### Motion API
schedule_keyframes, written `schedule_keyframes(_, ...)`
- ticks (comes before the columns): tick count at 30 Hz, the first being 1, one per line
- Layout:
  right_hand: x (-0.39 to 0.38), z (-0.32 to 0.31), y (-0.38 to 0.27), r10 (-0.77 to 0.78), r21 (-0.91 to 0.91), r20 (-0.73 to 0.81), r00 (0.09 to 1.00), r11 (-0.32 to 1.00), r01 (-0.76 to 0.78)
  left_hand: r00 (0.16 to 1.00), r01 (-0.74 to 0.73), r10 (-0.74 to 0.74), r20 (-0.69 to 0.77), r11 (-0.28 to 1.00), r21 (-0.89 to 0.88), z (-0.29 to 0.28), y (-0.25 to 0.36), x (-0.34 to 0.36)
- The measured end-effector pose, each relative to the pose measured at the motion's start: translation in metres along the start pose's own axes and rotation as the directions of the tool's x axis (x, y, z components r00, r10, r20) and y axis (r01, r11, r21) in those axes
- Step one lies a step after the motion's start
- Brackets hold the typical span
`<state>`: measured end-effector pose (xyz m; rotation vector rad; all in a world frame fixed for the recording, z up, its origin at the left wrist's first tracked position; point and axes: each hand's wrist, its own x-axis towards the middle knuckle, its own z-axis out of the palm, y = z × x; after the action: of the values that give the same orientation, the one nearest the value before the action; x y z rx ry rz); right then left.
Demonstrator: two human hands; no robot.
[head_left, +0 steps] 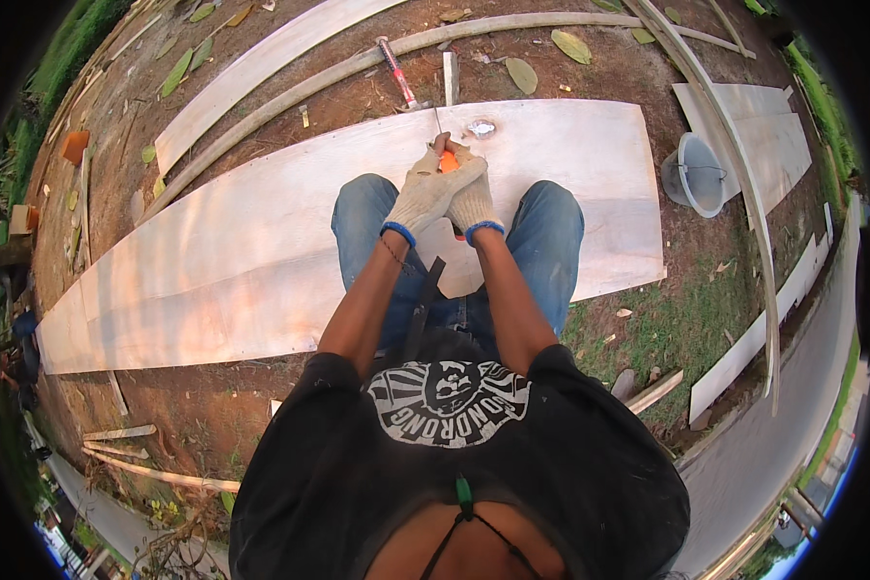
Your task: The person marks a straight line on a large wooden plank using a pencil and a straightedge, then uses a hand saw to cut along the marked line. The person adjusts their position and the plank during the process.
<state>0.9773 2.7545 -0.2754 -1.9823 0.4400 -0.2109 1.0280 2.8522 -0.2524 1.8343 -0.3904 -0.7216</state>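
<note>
A long pale plywood sheet (251,251) lies under my knees, with a ragged light patch near its far edge. My left hand (420,195) and my right hand (474,198), both in cream knit gloves with blue cuffs, close together around the orange handle of what looks like a hand saw (449,161). Its thin blade shows edge-on, pointing away toward the sheet's far edge; the gloves hide most of the handle. Just beyond that edge, left of the blade, lies a hammer (395,73) with a red handle. Beside it a short wood batten (450,79) sticks out from the sheet.
A grey bucket (694,174) stands at the right, next to more plywood pieces (768,140). One long wooden strip (735,145) runs down the right side; another curved strip (290,97) crosses the far ground. Wood offcuts (159,474) lie at the lower left.
</note>
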Motion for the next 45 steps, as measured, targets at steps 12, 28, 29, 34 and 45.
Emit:
schedule_keyframes(12, -0.034, -0.017, -0.013, -0.045, 0.059, -0.077, 0.996, 0.997, 0.05, 0.999, -0.015, 0.013, 0.03, 0.997, 0.073, 0.014, 0.021, -0.028)
schedule_keyframes(28, -0.014, 0.002, 0.027, -0.121, -0.043, -0.121, 0.985, 0.992, 0.116, 0.991, -0.12, 0.123, -0.045, 0.99, 0.078, 0.021, -0.009, -0.003)
schedule_keyframes(29, 0.006, 0.005, 0.036, -0.149, -0.072, -0.134, 0.98, 0.987, 0.14, 0.992, -0.12, 0.121, -0.026, 0.992, 0.04, 0.017, -0.002, 0.009)
schedule_keyframes(34, -0.039, -0.012, -0.014, -0.023, 0.043, -0.025, 0.999, 0.999, 0.024, 0.971, -0.224, 0.233, -0.061, 0.966, 0.127, 0.019, -0.016, -0.027)
schedule_keyframes(45, -0.032, -0.01, -0.006, -0.097, 0.128, -0.085, 0.992, 0.986, 0.107, 0.969, -0.241, 0.246, -0.023, 0.96, 0.142, 0.019, -0.023, -0.019)
